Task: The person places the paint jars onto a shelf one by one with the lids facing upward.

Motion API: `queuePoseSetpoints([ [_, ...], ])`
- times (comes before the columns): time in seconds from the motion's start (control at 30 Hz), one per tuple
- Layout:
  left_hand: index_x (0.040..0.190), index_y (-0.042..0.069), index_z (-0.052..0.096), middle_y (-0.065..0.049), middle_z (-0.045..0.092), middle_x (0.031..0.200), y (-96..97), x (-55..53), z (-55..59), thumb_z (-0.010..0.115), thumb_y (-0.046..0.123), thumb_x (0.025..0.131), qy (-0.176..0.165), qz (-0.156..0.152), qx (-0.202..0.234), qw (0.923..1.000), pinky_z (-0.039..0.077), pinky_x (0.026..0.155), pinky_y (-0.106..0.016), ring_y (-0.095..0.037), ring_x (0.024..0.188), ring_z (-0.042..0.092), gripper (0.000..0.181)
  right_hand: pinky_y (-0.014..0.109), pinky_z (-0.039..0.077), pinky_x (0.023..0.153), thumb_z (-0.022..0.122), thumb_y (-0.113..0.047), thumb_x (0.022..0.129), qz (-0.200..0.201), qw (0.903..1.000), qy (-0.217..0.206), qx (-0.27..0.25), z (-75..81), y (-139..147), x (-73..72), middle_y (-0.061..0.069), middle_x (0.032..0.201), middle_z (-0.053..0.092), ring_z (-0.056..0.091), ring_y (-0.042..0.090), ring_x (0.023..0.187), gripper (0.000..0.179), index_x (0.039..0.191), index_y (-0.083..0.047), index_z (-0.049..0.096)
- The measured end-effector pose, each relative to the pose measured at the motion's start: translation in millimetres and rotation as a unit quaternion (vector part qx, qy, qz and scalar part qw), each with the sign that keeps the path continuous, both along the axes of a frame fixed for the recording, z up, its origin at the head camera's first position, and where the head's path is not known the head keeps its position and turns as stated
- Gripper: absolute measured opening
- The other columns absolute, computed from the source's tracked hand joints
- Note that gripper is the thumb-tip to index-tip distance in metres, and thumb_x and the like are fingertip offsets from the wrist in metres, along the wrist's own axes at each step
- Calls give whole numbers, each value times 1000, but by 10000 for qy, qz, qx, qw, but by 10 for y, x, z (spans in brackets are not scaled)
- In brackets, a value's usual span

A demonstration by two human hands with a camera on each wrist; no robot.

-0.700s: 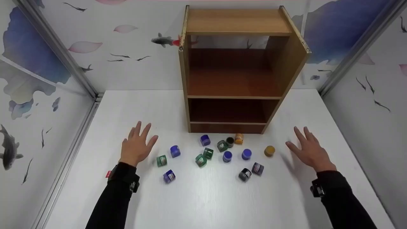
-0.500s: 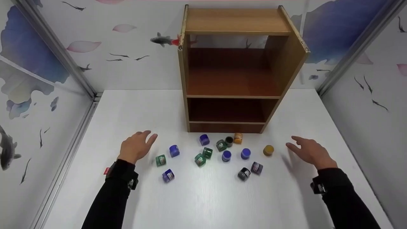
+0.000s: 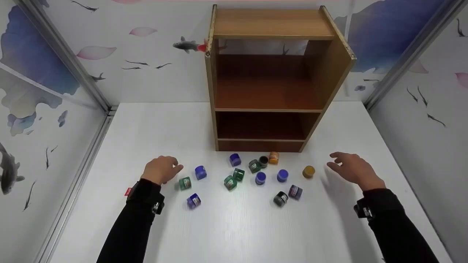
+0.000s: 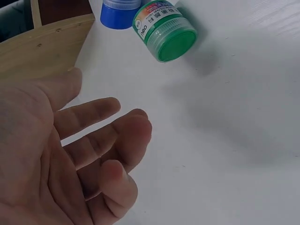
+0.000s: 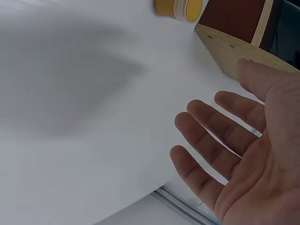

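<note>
My left hand (image 3: 159,170) hovers above the table, left of a green paint jar (image 3: 185,183) and a blue paint jar (image 3: 200,172). Its fingers bend loosely around nothing, as the left wrist view shows, where the green jar's label and clear-rimmed lid face up. On the other side my right hand (image 3: 355,169) floats over the table, right of a yellow paint jar (image 3: 308,172). Its fingers are spread and relaxed, with nothing in the palm (image 5: 255,183). More jars lie between the hands, among them a black jar (image 3: 280,199) and an orange jar (image 3: 274,158).
A wooden shelf unit (image 3: 267,109) stands at the back of the white table (image 3: 234,233), close behind the jars. Printed wall panels (image 3: 146,84) enclose the table at the back and both sides, with metal strips (image 3: 106,98) along the corners.
The left hand's fingers have gone from spread to loosely bent, and the hand has shifted slightly toward the green jar. The right hand's fingers have also relaxed. No jar has visibly moved.
</note>
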State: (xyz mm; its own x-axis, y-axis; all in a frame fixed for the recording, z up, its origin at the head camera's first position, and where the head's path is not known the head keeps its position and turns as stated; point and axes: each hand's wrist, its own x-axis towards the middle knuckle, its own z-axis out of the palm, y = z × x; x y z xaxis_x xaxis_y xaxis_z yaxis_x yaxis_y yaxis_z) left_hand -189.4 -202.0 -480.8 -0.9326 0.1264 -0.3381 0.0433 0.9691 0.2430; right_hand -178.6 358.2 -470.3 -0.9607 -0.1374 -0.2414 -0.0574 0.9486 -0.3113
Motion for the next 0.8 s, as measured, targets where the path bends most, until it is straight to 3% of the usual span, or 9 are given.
queuePoseSetpoints([
  [0.1,126,0,62,-22,65,122,8,34,-26,58,32,97,-135,-20,7,9999,54,82,-47,-22,70,65,43,58,47,88,53,-33,99,22,10000,59,-23,0,-41,0,27,122,64,60,46,111,48,134,0,54],
  [0.3,129,2,60,-22,65,123,2,51,-141,72,24,87,-597,107,116,9981,52,69,-39,-20,68,65,49,57,49,86,54,-30,99,116,9996,246,1,-13,-109,-19,25,118,67,62,44,107,45,131,0,57],
  [0.43,130,5,61,-20,63,127,38,58,-205,76,20,83,-783,104,108,9968,52,82,-47,-28,89,65,51,57,49,86,54,-30,99,144,9995,289,-45,-41,-141,-39,25,116,67,63,43,106,44,130,0,58],
  [0.57,127,6,62,-19,64,125,72,79,-250,78,18,81,-703,16,169,9974,49,93,-54,-36,109,61,51,57,49,87,53,-31,99,141,9997,202,-47,-64,-156,-47,24,117,67,63,42,107,44,131,0,57],
  [0.8,115,4,67,-15,68,114,93,103,-331,81,21,79,-595,-36,222,9980,50,91,-52,-34,104,63,43,56,50,86,54,-31,99,129,9995,281,-113,-62,-161,-50,23,115,68,64,41,105,43,130,-1,58],
])
